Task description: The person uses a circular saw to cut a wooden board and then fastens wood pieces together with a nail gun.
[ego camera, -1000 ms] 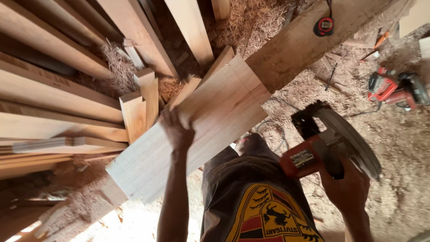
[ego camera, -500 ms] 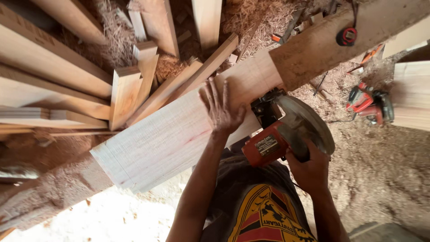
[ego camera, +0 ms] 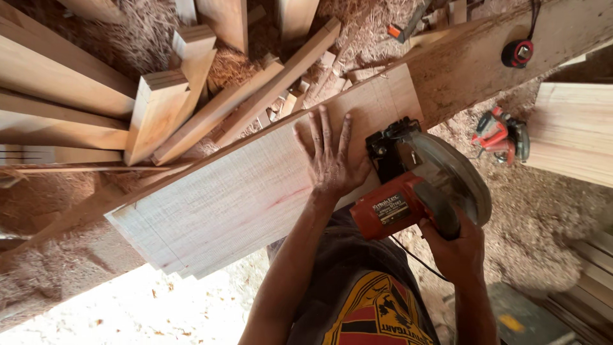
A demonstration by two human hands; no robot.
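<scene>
We cannot see the saw's blade, which is hidden under its grey guard, and our right hand [ego camera: 456,246] is partly covered by the orange circular saw [ego camera: 418,188] whose handle it is closed around; our forearms run out of the bottom edge. Our left hand [ego camera: 329,160] lies flat, fingers spread, on the pale board [ego camera: 255,185], just left of the saw, which rests at the board's near edge. Beyond the saw, the board's far end lies on a darker beam [ego camera: 472,57], where a round tape measure [ego camera: 518,53] sits. To the right of our gripping hand another red power tool [ego camera: 501,135] lies in the sawdust floor [ego camera: 549,223]. Past our flat hand, loose planks [ego camera: 159,115] are heaped, several cut off by the frame.
</scene>
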